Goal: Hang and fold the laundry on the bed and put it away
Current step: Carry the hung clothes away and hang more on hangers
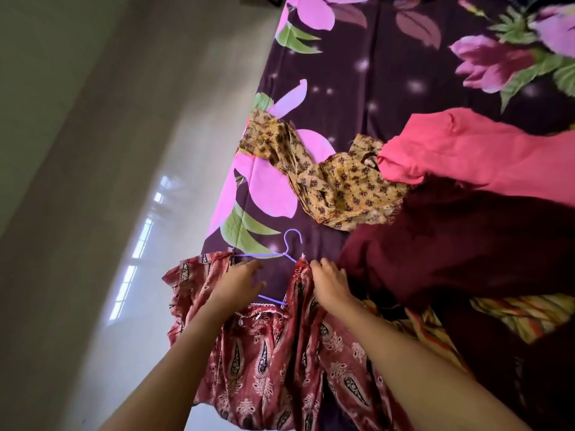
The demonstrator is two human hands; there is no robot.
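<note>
A red paisley garment (264, 353) lay at the bed's (389, 73) near left edge, with a purple wire hanger (264, 254) threaded into its neck. The left hand (239, 281) rested there, its grip slack and fingers spread. The right hand (331, 281) had its grip pinched on the garment's shoulder. Close beside it crowded a maroon garment (451, 244) (overlapping a striped cloth (504, 315)). Beyond lay a yellow printed garment (336, 188) and a pink garment (482, 157).

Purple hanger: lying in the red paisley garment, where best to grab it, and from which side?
Probably its hook, from the far side over the bedsheet: the hook lies bare beyond the red paisley garment's neckline, while cloth covers its shoulders.
</note>
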